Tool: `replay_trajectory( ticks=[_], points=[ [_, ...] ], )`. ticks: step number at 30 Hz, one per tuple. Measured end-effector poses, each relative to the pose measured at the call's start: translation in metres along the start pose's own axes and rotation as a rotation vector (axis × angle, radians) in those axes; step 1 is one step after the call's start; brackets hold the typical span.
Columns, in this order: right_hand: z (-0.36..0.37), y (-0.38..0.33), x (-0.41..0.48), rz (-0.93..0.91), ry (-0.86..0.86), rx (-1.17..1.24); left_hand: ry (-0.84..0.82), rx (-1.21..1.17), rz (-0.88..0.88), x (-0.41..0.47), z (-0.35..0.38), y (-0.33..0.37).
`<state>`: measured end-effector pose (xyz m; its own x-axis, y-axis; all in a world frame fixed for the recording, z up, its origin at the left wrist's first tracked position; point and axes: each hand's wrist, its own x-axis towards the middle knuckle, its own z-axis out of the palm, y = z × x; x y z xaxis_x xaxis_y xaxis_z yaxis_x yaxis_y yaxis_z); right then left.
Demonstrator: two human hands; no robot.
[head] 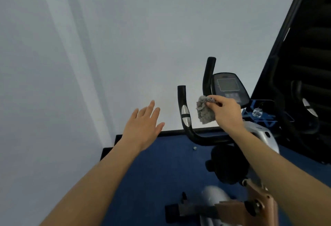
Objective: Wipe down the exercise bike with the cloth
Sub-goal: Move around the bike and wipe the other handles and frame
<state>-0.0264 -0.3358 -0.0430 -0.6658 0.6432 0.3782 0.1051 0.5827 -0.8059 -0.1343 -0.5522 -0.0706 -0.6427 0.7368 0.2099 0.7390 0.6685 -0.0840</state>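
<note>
The exercise bike (258, 136) stands at the right, with black handlebars, a silver body and a console screen (227, 85). My right hand (225, 112) pinches a crumpled grey cloth (205, 111) between the two handlebar uprights, just below the console. The cloth hangs beside the near handlebar (184, 112) with its silver pulse sensor; whether it touches the bar is unclear. My left hand (143, 127) is held out flat to the left of the near handlebar, fingers spread, holding nothing. My right forearm hides part of the bike's silver body.
A white wall fills the left and the background, meeting blue carpet (157, 168) at a dark skirting board. A black machine or frame (308, 64) rises at the right. A blue wire holder (259, 116) with a clear bottle sits behind the console. A pedal crank (232, 207) is at the bottom.
</note>
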Motion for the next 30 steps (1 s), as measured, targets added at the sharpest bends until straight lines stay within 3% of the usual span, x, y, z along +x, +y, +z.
replay_trajectory(
  ticks=[7,15,20,30],
  points=[
    [0.022,0.020,0.040,0.030,-0.034,0.043,0.040,-0.072,0.038,0.085,0.013,-0.004],
    [0.042,0.026,0.052,0.057,-0.001,0.021,0.102,-0.221,0.226,0.159,0.018,-0.004],
    [0.052,0.026,0.055,0.066,0.042,0.012,0.089,-0.321,0.364,0.170,0.022,-0.008],
    [0.078,0.015,0.055,-0.066,0.084,-0.053,0.110,-0.460,0.323,0.156,0.018,-0.014]
  ],
)
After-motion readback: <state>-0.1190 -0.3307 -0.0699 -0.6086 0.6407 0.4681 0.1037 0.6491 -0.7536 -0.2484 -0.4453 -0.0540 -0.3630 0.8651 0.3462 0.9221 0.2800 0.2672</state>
